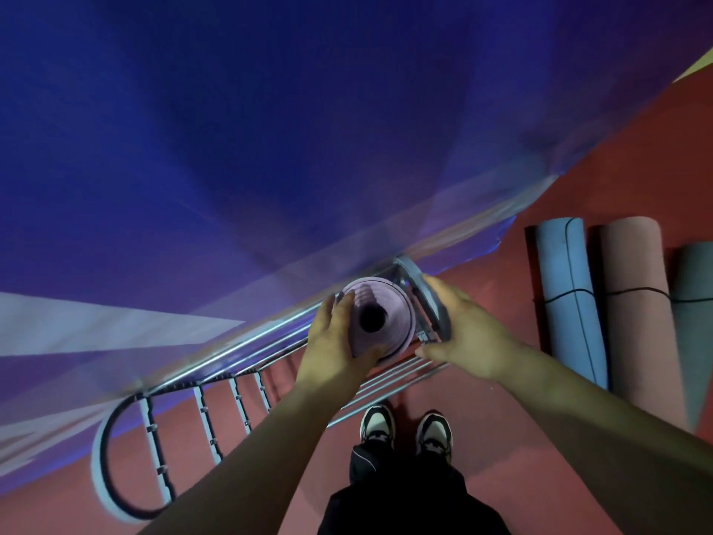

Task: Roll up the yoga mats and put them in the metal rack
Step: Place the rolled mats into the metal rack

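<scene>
I look straight down into a rolled lilac yoga mat [397,314] that stands upright in the right end of the metal rack [239,403]; its hollow core shows as a dark hole. My left hand [335,341] grips the mat's top, fingers on its far left side and thumb curled round the near edge. My right hand [459,330] lies just right of the mat with its fingers fairly straight, over the rack's grey end loop. The frame is blurred, so I cannot tell whether this hand touches the mat.
Three rolled mats lie side by side on the red floor at the right: a blue one [571,303], a pinkish one [636,310] and a grey-green one [694,326]. A blue wall [270,129] stands right behind the rack. My shoes [405,426] are close to the rack's front rails.
</scene>
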Tool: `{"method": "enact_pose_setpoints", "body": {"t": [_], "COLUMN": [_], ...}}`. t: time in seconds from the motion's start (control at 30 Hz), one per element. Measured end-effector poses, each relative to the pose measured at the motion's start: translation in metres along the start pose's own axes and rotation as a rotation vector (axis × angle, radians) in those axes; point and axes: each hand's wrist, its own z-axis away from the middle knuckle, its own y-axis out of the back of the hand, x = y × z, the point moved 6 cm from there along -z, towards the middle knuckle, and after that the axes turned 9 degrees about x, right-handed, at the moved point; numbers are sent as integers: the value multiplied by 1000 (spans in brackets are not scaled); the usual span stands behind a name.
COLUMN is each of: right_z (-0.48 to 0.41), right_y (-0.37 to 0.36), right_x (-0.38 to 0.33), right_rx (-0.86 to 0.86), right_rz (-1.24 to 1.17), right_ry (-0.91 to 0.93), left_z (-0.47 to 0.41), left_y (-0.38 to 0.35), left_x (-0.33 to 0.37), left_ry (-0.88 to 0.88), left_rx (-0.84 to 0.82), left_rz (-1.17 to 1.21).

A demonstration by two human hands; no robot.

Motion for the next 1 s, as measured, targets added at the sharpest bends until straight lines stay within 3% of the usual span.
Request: {"method": "enact_pose_setpoints", "body": {"t": [0.27, 0.47, 0.63, 0.8, 1.0], "right_z": [26, 72, 121, 162, 212], "right_y": [40, 98, 152, 201, 252], "right_x": [8, 74, 159, 266, 401], "right_rx": [104, 258, 348, 354, 371], "right_rz": [-15, -62, -94, -143, -130], "right_ry": [-64, -196, -349, -471, -641], "left_z": [9, 10, 14, 8, 17], "left_y": [-2, -47, -127, -238, -383], "left_x": [55, 125, 194, 241, 298], "left_ry": [-252, -451, -549, -470, -430], "left_rx": [12, -61, -168, -286, -310], "left_rz": [-46, -67, -24, 41, -48]}}
